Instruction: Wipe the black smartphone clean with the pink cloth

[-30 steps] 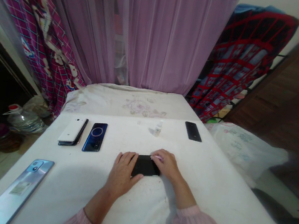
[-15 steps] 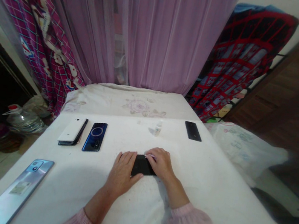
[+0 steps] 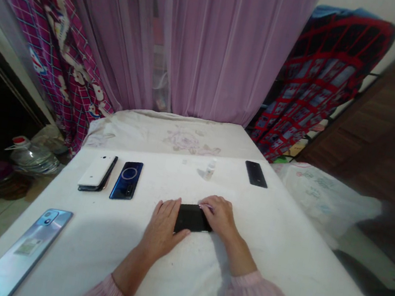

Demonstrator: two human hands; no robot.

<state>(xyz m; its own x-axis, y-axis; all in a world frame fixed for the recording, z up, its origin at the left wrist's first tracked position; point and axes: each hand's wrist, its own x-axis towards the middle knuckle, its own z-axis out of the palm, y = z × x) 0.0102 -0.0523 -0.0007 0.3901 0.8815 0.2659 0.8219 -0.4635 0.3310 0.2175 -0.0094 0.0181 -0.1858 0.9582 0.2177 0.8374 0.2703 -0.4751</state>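
- Head view, largest first: a purple curtain (image 3: 218, 45) hangs behind the white-covered desk (image 3: 178, 286).
- Plastic bag (image 3: 326, 195), to the right of the desk: green print, too blurred to read.
- Left hand (image 3: 162, 225): spread wide, fingers straight and thumb apart, lying over the left end of the dark phone (image 3: 192, 218).
- Right hand (image 3: 220, 216): narrow, fingertips pinching a small pale item (image 3: 207, 206) at the dark phone's right end. Compared with half a second ago it sits further right, so more of the black face shows.
- Light-blue phone (image 3: 22, 255), near left on the desk: a pale sticker, its text unreadable.
- Dark phone: flat on the desk between the two hands, touched by both; no brand can be made out.
- Blue phone (image 3: 126, 181): a ring on its back. Just left of it, a white phone (image 3: 95, 171) tops a stack, its small mark illegible.
- Black phone (image 3: 256, 174), far right: a tiny mark, unreadable.
- Small bottle (image 3: 209, 171), upright beyond the hands: label too small to read.
- Pale item: smallest, mostly hidden by fingers.
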